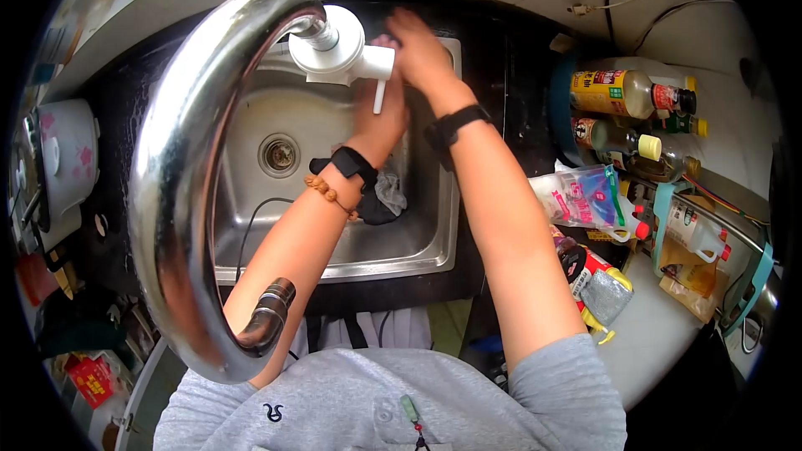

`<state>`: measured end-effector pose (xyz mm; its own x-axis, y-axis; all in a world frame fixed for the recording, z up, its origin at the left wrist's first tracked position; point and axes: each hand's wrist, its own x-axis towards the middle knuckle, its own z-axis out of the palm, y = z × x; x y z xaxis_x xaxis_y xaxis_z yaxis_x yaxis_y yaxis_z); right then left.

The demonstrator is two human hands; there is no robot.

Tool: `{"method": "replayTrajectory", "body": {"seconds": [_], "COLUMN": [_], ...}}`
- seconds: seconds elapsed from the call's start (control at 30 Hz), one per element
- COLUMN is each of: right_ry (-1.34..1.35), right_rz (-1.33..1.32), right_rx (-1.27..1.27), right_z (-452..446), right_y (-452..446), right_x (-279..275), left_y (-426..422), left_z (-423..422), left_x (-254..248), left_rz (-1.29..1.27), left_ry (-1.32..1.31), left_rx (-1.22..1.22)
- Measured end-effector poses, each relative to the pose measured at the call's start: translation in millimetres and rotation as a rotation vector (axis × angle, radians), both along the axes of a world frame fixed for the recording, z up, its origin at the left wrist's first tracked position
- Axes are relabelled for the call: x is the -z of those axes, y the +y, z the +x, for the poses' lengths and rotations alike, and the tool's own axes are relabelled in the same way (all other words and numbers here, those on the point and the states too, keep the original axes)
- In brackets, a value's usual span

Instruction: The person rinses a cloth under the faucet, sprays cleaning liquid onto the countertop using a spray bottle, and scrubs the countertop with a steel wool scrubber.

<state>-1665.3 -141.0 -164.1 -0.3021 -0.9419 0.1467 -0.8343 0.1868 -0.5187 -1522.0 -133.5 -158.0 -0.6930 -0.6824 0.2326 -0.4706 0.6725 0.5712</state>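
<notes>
Over the back right of the steel sink (251,142), both my hands are close together beside the white tap filter (330,46). My left hand (380,104) is partly covered by the filter and its small lever, so its fingers are mostly hidden. Just right of it, my right hand (422,58) reaches toward the back rim with its fingers blurred; whether it holds anything cannot be made out. A dark cloth with a crumpled clear plastic piece (390,192) lies in the basin below my left wrist.
The big curved chrome tap (171,175) arches over the left side. Bottles (610,92) and plastic packets (581,196) crowd the right counter. A white pot with pink flowers (68,154) stands at the left. A drain (279,155) shows in the sink.
</notes>
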Motion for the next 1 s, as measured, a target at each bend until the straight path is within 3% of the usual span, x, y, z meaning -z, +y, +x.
{"method": "replayTrajectory", "body": {"seconds": [0.03,0.17,0.27,0.37,0.5,0.63,0.73,0.8,0.83,0.87,0.9,0.93,1.0], "right_ry": [-0.037,0.116,0.102,0.279,0.01,0.205,0.276,0.271,0.035,0.039,0.047,0.324,0.201], "right_rz": [-0.077,0.022,0.052,0.057,-0.121,0.029,0.092,0.077,0.089,-0.011,-0.106,-0.064,-0.192], "right_rx": [-0.186,-0.135,0.013,0.141,-0.146,-0.046,0.232,0.251,0.304,0.26,0.213,0.158,0.075], "right_z": [3,-13,-40,-26,18,-16,-48,-37,-27,-30,-25,-25,-38], "right_y": [-10,3,28,21,-16,14,58,62,63,58,51,53,68], "right_x": [5,-9,-12,7,6,-6,-2,-8,-15,-2,-2,-6,2], "left_y": [-7,-6,11,18,9,-10,-13,-13,-13,-13,-13,-13,-20], "left_z": [8,12,12,38,73,109,122,142,149,155,159,165,180], "left_x": [9,1,-12,-13,-2,32,-32,-44,-51,-63,-53,-44,-49], "left_rz": [0.085,-0.18,-0.131,0.035,0.049,0.22,0.016,-0.09,0.153,0.386,0.22,0.059,0.066], "left_ry": [0.093,0.036,-0.029,-0.089,-0.106,0.086,0.024,0.046,0.075,0.109,0.034,-0.05,-0.051], "left_rx": [0.045,0.106,0.236,0.262,0.194,0.178,0.143,0.106,0.105,0.075,0.059,0.043,0.028]}}
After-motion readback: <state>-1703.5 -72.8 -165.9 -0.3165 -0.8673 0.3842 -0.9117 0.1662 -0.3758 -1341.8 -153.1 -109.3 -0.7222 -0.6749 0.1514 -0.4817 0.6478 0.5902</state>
